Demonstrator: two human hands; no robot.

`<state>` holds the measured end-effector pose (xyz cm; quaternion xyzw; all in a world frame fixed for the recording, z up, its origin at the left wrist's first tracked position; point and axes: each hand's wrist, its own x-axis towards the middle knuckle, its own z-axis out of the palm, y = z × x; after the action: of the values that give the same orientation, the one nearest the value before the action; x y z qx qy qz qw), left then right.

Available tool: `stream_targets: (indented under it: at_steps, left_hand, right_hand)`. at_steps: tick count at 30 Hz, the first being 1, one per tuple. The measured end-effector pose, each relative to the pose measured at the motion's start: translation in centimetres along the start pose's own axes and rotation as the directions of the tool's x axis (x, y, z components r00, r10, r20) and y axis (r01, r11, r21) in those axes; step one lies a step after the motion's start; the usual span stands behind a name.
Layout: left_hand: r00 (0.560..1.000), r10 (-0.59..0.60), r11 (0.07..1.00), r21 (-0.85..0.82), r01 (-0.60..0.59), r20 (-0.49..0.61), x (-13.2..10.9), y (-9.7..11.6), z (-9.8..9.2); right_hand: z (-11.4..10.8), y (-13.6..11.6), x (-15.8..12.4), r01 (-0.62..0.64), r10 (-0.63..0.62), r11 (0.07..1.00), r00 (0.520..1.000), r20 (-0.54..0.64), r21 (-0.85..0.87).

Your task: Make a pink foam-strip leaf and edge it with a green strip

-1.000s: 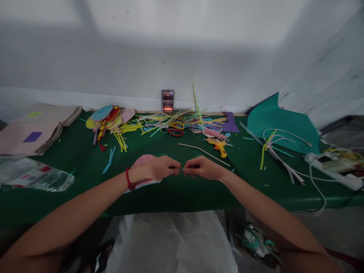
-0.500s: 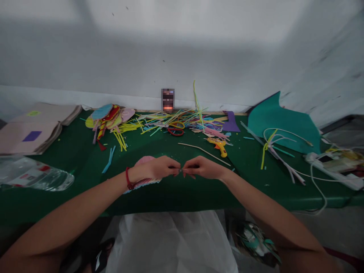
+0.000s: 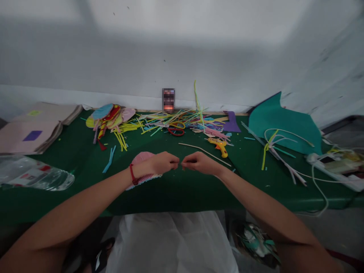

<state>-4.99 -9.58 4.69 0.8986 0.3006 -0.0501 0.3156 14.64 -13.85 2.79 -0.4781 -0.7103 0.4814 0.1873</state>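
My left hand (image 3: 165, 163) and my right hand (image 3: 199, 163) meet almost fingertip to fingertip above the green tabletop (image 3: 184, 197). Both are closed in a pinch. Whatever they grip is too small to make out. Under my left wrist lies a pink, ridged, rounded piece (image 3: 141, 157) with a pale blue edge, partly covered by the arm. A thin beige strip (image 3: 204, 153) rests just beyond my right hand, and a yellow glue gun (image 3: 220, 146) lies behind that strip.
Many coloured strips (image 3: 187, 119) are heaped along the wall, with scissors (image 3: 176, 128) among them. A plastic bottle (image 3: 36, 174) lies at left, near flat pink sheets (image 3: 17, 132). At right are a teal sheet (image 3: 284, 125), bundled strips (image 3: 270, 146) and a white power strip (image 3: 352, 182) with a cable.
Both hands have risen slightly, and a small gap now shows between the fingertips that were touching. The pink ridged piece shows a little more beside the left wrist.
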Motion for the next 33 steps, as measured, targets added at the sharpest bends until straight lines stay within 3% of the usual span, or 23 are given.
stream_targets:
  at_steps: [14, 20, 28, 33]
  left_hand:
    - [0.994, -0.102, 0.992, 0.073, 0.106, -0.045, 2.5, -2.5, 1.1]
    - [0.986, -0.157, 0.982, 0.097, 0.161, -0.049, 4.5, -5.0, 2.2]
    - [0.995, -0.077, 0.995, 0.058, 0.080, -0.059, 4.7, -6.2, 1.7]
    - [0.989, -0.062, 0.997, 0.036, 0.068, -0.137, 4.1, -5.8, 1.6]
  right_hand:
    - [-0.1, 2.0, 2.6, -0.104, 0.099, 0.991, 0.993, -0.065, -0.086]
    - [-0.1, 3.4, 4.8, -0.139, 0.116, 0.961, 0.987, -0.109, -0.239]
    - [-1.5, 4.4, 5.9, -0.082, 0.086, 0.995, 0.992, 0.087, -0.053]
    - [-1.9, 3.6, 5.5, -0.008, 0.013, 0.999, 0.997, 0.082, -0.051]
